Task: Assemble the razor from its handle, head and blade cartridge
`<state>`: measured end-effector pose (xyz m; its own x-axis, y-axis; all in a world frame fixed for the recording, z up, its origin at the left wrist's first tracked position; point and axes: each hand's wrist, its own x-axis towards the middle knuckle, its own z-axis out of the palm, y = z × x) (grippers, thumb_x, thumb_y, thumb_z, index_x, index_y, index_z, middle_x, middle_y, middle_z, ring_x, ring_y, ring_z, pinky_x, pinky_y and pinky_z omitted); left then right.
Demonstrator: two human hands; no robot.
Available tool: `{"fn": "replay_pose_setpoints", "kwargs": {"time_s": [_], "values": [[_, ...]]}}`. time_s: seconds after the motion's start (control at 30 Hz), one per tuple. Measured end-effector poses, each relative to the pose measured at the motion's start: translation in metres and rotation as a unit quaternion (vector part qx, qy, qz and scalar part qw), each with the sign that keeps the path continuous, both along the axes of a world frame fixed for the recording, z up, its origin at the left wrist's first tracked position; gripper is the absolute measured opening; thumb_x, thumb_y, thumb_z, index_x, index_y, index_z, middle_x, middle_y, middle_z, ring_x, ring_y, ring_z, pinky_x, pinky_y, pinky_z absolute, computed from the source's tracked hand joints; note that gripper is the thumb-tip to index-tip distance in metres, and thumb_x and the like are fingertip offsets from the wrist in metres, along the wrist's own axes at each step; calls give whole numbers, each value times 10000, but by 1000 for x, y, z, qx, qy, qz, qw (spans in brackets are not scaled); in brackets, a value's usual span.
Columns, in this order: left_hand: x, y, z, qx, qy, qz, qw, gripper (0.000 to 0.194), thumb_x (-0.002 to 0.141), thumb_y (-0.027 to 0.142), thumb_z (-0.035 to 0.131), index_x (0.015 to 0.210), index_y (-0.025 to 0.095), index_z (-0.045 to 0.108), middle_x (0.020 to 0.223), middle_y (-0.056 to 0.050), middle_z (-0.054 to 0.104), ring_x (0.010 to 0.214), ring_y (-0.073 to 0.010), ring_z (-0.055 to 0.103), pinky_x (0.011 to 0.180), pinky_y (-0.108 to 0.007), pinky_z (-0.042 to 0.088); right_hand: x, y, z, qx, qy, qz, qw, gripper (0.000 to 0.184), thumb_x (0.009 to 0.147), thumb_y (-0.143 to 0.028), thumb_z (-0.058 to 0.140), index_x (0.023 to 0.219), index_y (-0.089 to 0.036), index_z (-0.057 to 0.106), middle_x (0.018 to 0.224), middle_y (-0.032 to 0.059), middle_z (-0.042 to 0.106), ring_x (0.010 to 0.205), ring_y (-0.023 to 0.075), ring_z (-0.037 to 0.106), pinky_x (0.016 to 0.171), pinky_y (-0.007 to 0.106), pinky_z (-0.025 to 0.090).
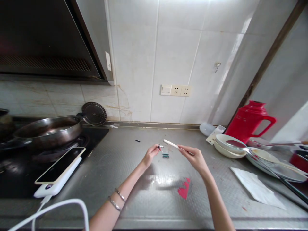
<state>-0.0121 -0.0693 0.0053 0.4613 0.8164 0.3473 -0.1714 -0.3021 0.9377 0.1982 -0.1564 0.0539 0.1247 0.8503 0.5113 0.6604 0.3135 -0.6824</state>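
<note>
Over a steel counter point(134, 179), my left hand point(150, 155) pinches a tiny dark and silver piece point(160, 146) between its fingertips. My right hand point(194, 157) grips one end of a thin white stick point(171, 144) that points up and left toward the left hand. Between the two hands a small dark green piece point(165, 155) lies on the counter. A small black piece point(137, 141) lies farther back to the left. Two bracelets circle my left wrist.
A phone on a white power bank point(59, 171) with a white cable sits at the left by a pan point(48, 130) on the stove. A red scrap point(184, 190) lies near. At the right are bowls point(227, 144), plates, a red jug point(249, 120) and a paper point(256, 187).
</note>
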Motion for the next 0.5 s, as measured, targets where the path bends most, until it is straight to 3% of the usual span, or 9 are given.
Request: {"fn": "replay_pose_setpoints", "kwargs": {"time_s": [0.2, 0.3, 0.5], "values": [[-3, 1, 3, 1, 17, -50, 999, 270, 765, 414, 528, 722, 153, 582, 611, 15, 428, 624, -123, 356, 611, -250, 259, -2, 1, 25, -25, -117, 104, 987, 324, 820, -443, 524, 938, -221, 728, 749, 47, 722, 601, 147, 610, 664, 258, 434], [-5, 4, 3, 0, -5, -52, 999, 268, 756, 398, 542, 653, 153, 572, 599, 11, 431, 619, -121, 365, 617, -246, 268, 0, 3, 24, -26, -151, 103, 983, 294, 819, -446, 528, 910, -254, 732, 704, 33, 714, 598, 146, 606, 727, 288, 412], [-10, 7, 8, -16, -18, -35, 999, 245, 752, 381, 561, 735, 151, 644, 672, -22, 539, 640, -131, 415, 610, -239, 282, 28, -4, 19, -33, -131, 62, 989, 371, 806, -507, 507, 903, -231, 735, 747, 68, 720, 638, 189, 610, 673, 303, 417]]}}
